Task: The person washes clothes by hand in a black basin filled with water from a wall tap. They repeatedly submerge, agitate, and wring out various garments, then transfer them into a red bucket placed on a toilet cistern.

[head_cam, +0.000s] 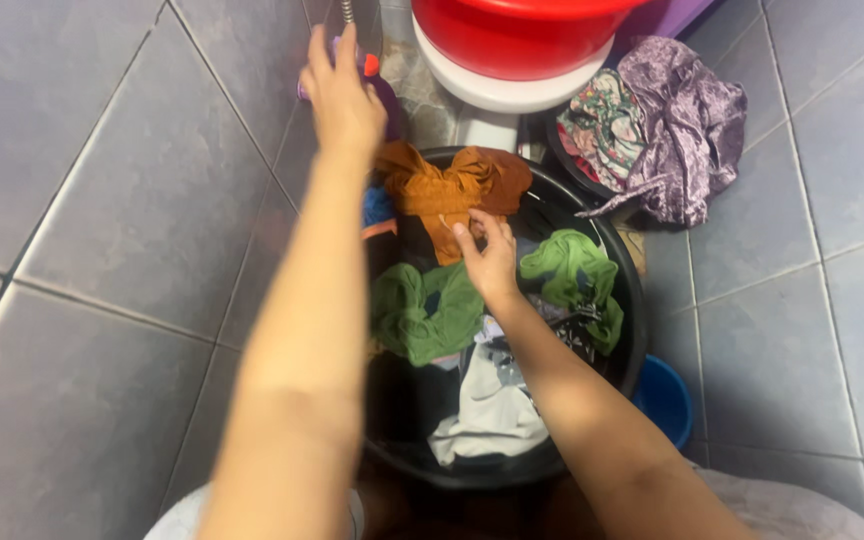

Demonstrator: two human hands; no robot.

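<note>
**A:** Where's your left hand [344, 95] right now?

**B:** You've got it stretched to the far side, up by the tiled wall [102, 200], fingers curled round a metal hose [348, 12]. Something purple and orange shows just under your palm, but I can't tell what it is.

**A:** And the right hand [489, 258]?

**B:** It's over the black basin [632, 300], with thumb and fingertips pinched on the near edge of the rust-orange garment [447, 190]. It's a light pinch, not a full fist.

**A:** Where does that garment lie?

**B:** It's draped over the far rim of the basin, partly bunched inside. Nearer you, a dark green cloth [417, 315] sits left of your wrist and a brighter green cloth [572, 270] sits to the right. A white cloth [487, 405] lies at the near side, under your forearm.

**A:** Anything around the basin?

**B:** A red tub [512, 40] rests on the white toilet [497, 95] at the far end. To its right is a purple velvety garment [687, 125] heaped with a floral cloth [602, 125]. A blue bucket [667, 395] stands just beside the basin's right rim.
</note>
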